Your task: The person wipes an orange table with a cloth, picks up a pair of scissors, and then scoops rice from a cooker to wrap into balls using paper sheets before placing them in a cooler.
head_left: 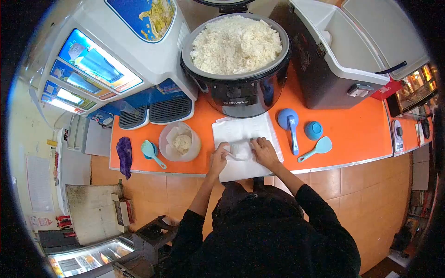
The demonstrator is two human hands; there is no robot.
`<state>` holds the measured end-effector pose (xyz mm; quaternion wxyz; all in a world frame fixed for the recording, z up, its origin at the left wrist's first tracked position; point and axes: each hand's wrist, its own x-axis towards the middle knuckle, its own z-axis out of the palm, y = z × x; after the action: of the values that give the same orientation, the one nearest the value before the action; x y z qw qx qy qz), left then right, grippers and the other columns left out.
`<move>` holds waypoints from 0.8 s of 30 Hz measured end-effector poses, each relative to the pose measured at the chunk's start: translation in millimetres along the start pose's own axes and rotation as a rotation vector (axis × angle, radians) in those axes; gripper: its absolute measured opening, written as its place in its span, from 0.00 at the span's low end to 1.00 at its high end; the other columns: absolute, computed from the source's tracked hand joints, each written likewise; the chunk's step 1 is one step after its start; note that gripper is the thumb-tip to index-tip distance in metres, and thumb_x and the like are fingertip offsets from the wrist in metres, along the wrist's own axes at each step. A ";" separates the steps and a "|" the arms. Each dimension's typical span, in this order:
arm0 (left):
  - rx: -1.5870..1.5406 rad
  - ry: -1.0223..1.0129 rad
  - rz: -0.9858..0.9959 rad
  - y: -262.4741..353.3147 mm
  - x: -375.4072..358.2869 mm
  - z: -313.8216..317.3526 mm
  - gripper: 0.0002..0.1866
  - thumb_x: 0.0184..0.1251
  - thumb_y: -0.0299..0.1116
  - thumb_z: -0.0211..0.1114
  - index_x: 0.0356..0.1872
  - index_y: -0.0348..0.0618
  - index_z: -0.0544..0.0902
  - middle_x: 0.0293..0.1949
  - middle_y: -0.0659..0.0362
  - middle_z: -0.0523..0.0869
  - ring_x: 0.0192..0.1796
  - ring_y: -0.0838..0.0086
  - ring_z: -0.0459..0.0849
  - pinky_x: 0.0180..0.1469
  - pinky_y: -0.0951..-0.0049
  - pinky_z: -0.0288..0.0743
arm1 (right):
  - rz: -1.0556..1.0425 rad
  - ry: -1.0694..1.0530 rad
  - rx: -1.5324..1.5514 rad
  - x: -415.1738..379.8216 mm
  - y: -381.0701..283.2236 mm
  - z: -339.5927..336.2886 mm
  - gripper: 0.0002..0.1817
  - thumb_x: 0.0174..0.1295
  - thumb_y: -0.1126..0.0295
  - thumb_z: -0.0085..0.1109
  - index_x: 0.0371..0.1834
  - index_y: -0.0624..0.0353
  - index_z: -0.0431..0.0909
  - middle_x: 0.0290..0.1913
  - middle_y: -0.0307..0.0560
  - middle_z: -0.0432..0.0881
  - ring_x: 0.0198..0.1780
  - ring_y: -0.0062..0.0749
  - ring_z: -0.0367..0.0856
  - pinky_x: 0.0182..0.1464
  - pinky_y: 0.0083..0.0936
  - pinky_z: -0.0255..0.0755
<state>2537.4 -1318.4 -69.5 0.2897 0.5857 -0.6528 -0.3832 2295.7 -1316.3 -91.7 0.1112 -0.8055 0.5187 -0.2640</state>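
Note:
White wrapping paper (241, 171) lies in a stack at the counter's front edge, its lower part jutting past the edge. On it sits a small white bundle (240, 151), with paper folded over a rounded lump whose contents are hidden. My left hand (218, 159) pinches the bundle's paper on the left side. On the right, my right hand (265, 153) has its fingers closed on the paper's other edge. Just left of my left hand stands a translucent white tub (192, 153) holding paper and a lump of rice (182, 144).
Behind the paper stands an open rice cooker (235, 97) heaped with cooked rice (236, 44). To its right is an open cooler box (320, 83); a drink dispenser (153, 69) stands left. Blue scoops (288, 121), a small cup (314, 130), rice paddles (323, 145) and a purple cloth (124, 155) lie about.

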 end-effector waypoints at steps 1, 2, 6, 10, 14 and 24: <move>-0.001 0.002 0.001 10.6 6.0 -1.1 0.20 0.55 0.17 0.62 0.50 0.45 0.78 0.34 0.53 0.85 0.42 0.57 0.82 0.47 0.60 0.77 | -0.001 -0.064 -0.051 7.3 -2.6 -7.8 0.26 0.55 0.72 0.63 0.59 0.58 0.68 0.46 0.55 0.76 0.47 0.46 0.74 0.49 0.39 0.70; 0.100 0.089 0.093 17.9 12.7 0.3 0.20 0.54 0.17 0.62 0.49 0.45 0.78 0.33 0.52 0.84 0.44 0.54 0.82 0.49 0.58 0.76 | -0.002 -0.128 -0.100 14.5 -6.4 -17.4 0.27 0.55 0.71 0.63 0.59 0.58 0.68 0.52 0.55 0.74 0.50 0.45 0.73 0.51 0.38 0.69; 0.611 -0.089 0.093 32.6 41.0 -1.0 0.16 0.51 0.19 0.63 0.44 0.41 0.80 0.32 0.52 0.83 0.49 0.51 0.83 0.52 0.54 0.76 | -0.146 0.004 -0.254 29.3 -9.2 -22.2 0.28 0.53 0.70 0.63 0.60 0.61 0.70 0.52 0.52 0.73 0.56 0.43 0.72 0.57 0.34 0.67; 0.987 -0.139 0.153 35.2 47.4 21.9 0.09 0.51 0.22 0.64 0.35 0.37 0.81 0.32 0.53 0.83 0.46 0.55 0.84 0.48 0.56 0.79 | -0.152 -0.203 -0.351 30.4 -7.3 -8.0 0.23 0.52 0.71 0.60 0.53 0.64 0.76 0.46 0.51 0.76 0.55 0.42 0.74 0.57 0.33 0.69; 0.881 -0.006 0.142 24.2 7.7 28.4 0.04 0.54 0.23 0.62 0.32 0.35 0.79 0.37 0.51 0.83 0.35 0.58 0.86 0.35 0.67 0.82 | -0.044 -0.160 -0.272 1.7 -26.2 -4.4 0.18 0.50 0.73 0.57 0.45 0.66 0.78 0.45 0.49 0.78 0.47 0.37 0.79 0.46 0.29 0.78; 0.467 0.137 -0.035 20.0 -34.6 66.3 0.39 0.70 0.48 0.59 0.72 0.33 0.55 0.66 0.48 0.65 0.63 0.56 0.69 0.70 0.59 0.58 | 0.248 0.117 0.154 -21.2 -62.6 -4.5 0.31 0.50 0.76 0.61 0.60 0.76 0.71 0.57 0.61 0.71 0.56 0.51 0.73 0.60 0.37 0.72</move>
<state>2476.8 -1273.3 -86.0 0.1835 0.6726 -0.6923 -0.1861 2335.1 -1269.5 -66.1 0.1739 -0.7075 0.5981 -0.3338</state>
